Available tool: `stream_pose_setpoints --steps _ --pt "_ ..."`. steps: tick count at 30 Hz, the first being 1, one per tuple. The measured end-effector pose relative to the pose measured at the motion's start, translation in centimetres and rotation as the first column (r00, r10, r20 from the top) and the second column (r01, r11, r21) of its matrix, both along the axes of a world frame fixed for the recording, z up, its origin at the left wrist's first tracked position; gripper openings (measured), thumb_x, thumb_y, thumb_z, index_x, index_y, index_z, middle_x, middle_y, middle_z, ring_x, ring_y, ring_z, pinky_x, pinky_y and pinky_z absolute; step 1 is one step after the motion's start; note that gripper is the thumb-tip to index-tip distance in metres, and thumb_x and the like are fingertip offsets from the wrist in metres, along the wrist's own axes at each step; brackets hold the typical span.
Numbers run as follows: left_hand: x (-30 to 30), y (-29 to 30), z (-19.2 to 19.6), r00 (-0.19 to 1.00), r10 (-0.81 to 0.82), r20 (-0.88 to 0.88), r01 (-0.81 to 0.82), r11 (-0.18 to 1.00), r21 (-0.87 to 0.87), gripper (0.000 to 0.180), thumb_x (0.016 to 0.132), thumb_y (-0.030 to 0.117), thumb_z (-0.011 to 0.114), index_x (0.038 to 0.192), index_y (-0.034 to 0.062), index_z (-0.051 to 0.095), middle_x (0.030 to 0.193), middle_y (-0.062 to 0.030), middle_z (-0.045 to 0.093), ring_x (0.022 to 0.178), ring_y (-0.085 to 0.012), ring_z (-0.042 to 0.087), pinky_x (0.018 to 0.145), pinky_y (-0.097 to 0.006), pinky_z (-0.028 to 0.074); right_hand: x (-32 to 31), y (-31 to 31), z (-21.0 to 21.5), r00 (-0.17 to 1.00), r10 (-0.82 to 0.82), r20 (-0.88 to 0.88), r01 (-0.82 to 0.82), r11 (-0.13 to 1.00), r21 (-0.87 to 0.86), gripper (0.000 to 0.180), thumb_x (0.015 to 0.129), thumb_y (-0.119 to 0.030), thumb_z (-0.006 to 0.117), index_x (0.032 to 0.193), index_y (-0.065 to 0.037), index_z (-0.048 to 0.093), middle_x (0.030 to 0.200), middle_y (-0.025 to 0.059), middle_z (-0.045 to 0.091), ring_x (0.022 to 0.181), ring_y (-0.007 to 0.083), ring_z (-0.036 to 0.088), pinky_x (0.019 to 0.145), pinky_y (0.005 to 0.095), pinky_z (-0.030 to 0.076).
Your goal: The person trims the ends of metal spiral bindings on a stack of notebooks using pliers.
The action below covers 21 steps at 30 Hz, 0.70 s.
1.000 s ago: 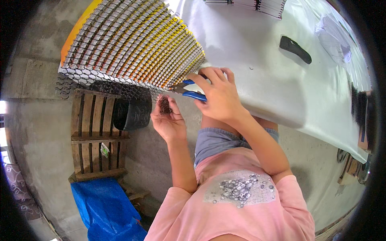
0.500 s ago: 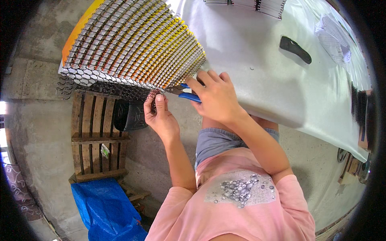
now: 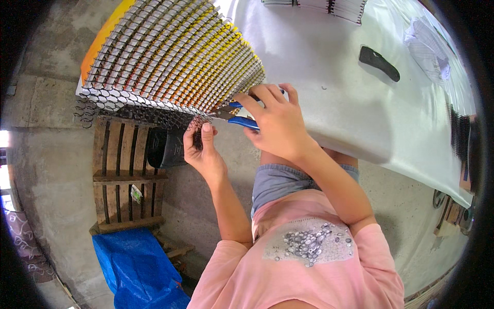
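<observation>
Right hand (image 3: 275, 121) fingers wrapped around blue pliers (image 3: 237, 114), tips at the notebook stack's (image 3: 170, 56) coils; left hand (image 3: 203, 152) fingers pinch a coil (image 3: 197, 135) just below.

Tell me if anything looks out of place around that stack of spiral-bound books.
One thing: the stack of spiral-bound books overhangs the table edge, with loose wire coil ends sticking out raggedly below. The right hand holds blue-handled pliers there; the left hand pinches a coil.

the left hand (image 3: 203, 152) is raised with thumb and fingers pinched together at its far tip. the right hand (image 3: 275, 121), just right of it, is clenched, knuckles up. both forearms reach away from the torso.
</observation>
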<state>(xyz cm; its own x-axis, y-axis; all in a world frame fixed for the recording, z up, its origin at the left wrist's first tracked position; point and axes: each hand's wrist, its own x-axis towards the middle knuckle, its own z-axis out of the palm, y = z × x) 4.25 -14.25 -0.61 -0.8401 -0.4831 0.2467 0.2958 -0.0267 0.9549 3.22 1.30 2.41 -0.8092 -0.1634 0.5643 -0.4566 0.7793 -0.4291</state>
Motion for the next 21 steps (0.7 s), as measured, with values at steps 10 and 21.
stream_pose_setpoints --steps 10,21 --pt "0.4 0.2 -0.5 0.996 0.052 -0.067 -0.055 0.997 -0.048 0.022 0.087 0.012 0.063 0.104 -0.0007 0.057 0.099 -0.0071 0.061 0.08 -0.0128 0.058 0.072 -0.026 0.048 -0.5 -0.4 -0.8 0.962 0.112 0.247 -0.1 0.993 -0.059 0.045 0.059 -0.019 0.074 0.101 -0.015 0.058 0.095 0.0044 0.056 0.091 0.0229 0.056 0.077 0.0432 0.042" --pt "1.2 -2.3 -2.1 0.863 -0.456 -0.217 0.312 0.145 0.939 0.033 0.079 0.015 0.059 0.108 -0.0013 0.059 0.107 -0.0153 0.058 0.095 -0.0229 0.058 0.076 -0.028 0.055 0.0 -0.2 0.4 0.997 0.021 0.071 -0.019 0.999 -0.036 0.054 0.064 -0.023 0.073 0.115 -0.017 0.056 0.109 0.0045 0.054 0.106 0.0221 0.051 0.091 0.0512 0.032"
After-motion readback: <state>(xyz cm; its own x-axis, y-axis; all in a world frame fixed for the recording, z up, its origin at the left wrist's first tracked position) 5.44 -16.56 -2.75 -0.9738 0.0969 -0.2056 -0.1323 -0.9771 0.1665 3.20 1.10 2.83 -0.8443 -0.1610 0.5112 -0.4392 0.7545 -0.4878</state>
